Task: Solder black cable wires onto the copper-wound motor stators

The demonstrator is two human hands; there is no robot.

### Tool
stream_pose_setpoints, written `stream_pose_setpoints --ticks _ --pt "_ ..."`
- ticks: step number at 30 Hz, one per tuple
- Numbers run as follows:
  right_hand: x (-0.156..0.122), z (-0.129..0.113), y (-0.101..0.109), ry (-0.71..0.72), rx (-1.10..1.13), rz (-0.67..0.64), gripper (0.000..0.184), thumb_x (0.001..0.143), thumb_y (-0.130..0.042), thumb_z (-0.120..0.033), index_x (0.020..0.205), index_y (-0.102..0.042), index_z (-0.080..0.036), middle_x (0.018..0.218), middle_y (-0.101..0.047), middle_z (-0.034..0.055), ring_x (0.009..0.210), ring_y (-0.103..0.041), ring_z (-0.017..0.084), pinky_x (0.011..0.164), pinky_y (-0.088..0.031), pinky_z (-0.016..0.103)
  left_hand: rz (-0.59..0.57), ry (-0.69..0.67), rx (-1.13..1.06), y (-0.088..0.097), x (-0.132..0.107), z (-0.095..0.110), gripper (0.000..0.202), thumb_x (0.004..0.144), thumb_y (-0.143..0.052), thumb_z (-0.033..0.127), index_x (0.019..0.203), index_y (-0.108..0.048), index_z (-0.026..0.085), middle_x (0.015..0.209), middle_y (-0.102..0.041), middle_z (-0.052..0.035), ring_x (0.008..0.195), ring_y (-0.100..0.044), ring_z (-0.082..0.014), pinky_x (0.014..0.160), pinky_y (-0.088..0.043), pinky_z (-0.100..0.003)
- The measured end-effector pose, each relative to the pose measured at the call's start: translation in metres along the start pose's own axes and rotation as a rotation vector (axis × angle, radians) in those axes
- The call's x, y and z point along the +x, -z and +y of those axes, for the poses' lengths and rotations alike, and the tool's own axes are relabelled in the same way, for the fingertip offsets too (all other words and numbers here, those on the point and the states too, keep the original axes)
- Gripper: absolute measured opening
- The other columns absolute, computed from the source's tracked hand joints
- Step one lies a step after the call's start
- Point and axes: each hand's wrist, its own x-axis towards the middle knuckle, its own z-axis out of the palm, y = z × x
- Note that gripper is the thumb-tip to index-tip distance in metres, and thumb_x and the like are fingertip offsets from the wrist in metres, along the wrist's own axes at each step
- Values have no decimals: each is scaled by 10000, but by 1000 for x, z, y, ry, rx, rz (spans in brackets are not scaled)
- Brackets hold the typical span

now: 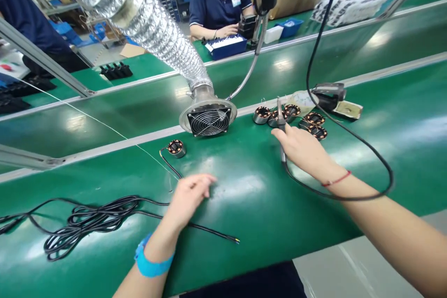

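My right hand (304,148) is closed around a soldering iron (281,121), its tip pointing up and away beside several round motor stators (261,114) with copper windings. My left hand (190,195) is held over the table with its fingers curled together. A thin solder wire (115,131) runs from the upper left into that hand; its end is hidden by the fingers. One separate stator (176,148) with a short lead sits beyond my left hand. Under my left wrist passes a black cable (213,231) with stripped, coloured wire ends.
A fume extractor (210,122) on a silver duct hangs at the centre. Coiled black cable (94,219) lies at left. The iron's black cord (379,153) loops over my right forearm. A soldering iron stand (330,95) is at right. Across the bench sits a co-worker (216,0).
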Motion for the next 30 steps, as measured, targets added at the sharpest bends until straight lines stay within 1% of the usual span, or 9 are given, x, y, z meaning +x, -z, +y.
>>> stream_pose_setpoints --ticks 3,9,13,17,20,22,25,28,30 --pt "20 11 -11 -36 -12 -13 367 901 -308 -58 1068 -633 -98 899 -641 171 714 -564 233 619 -343 328 -221 45 82 -20 -7 -1 298 718 -681 443 734 -764 157 522 -550 4 519 -456 -113 525 -341 -239" --pt "28 16 -14 -44 31 15 322 938 -342 -122 1019 -651 -82 748 -646 136 653 -573 243 606 -346 332 -250 130 44 -15 -2 -6 328 715 -657 466 763 -741 152 520 -501 21 499 -347 -97 513 -237 -243" --pt "5 -21 -3 65 120 49 260 966 -392 -174 1017 -644 -142 798 -673 88 671 -599 208 634 -403 309 -198 137 -45 -10 3 -8 317 698 -686 466 744 -661 153 530 -428 54 512 -296 -85 516 -209 -237" --pt "-17 -73 16 323 330 192 263 969 -388 -139 1075 -626 -176 747 -632 48 641 -567 175 621 -405 292 -98 102 -113 -7 9 -10 316 735 -644 415 902 -606 149 532 -314 104 497 -252 -77 520 -228 -226" --pt "-21 -102 31 445 458 226 297 966 -343 -94 1120 -587 -164 754 -606 38 609 -525 160 606 -405 286 -29 44 -41 -2 12 -12 285 792 -575 355 983 -607 145 583 -386 83 535 -330 -89 556 -293 -228" --pt "-20 -112 37 459 510 240 272 962 -362 -97 1134 -563 -162 735 -581 29 608 -509 170 591 -404 291 -84 15 105 3 13 -12 197 814 -550 320 863 -633 149 624 -484 45 602 -417 -106 612 -345 -240" --pt "-19 -117 38 402 593 198 233 936 -446 -116 1143 -537 -174 812 -616 62 714 -554 211 632 -453 323 -253 24 282 12 11 -10 230 832 -526 314 681 -598 156 655 -561 12 660 -473 -125 662 -373 -258" --pt "-18 -119 32 357 737 112 284 900 -491 -104 1175 -506 -173 1089 -649 147 1040 -583 282 815 -521 414 -392 73 266 22 9 -4 217 820 -526 325 697 -594 160 688 -587 2 671 -489 -126 672 -383 -262" --pt "-17 -121 26 341 817 86 331 883 -474 -71 1197 -487 -173 1202 -624 166 1140 -554 288 878 -528 443 -461 98 220 27 9 0 187 789 -557 321 715 -609 157 712 -601 -4 675 -496 -121 675 -386 -259"
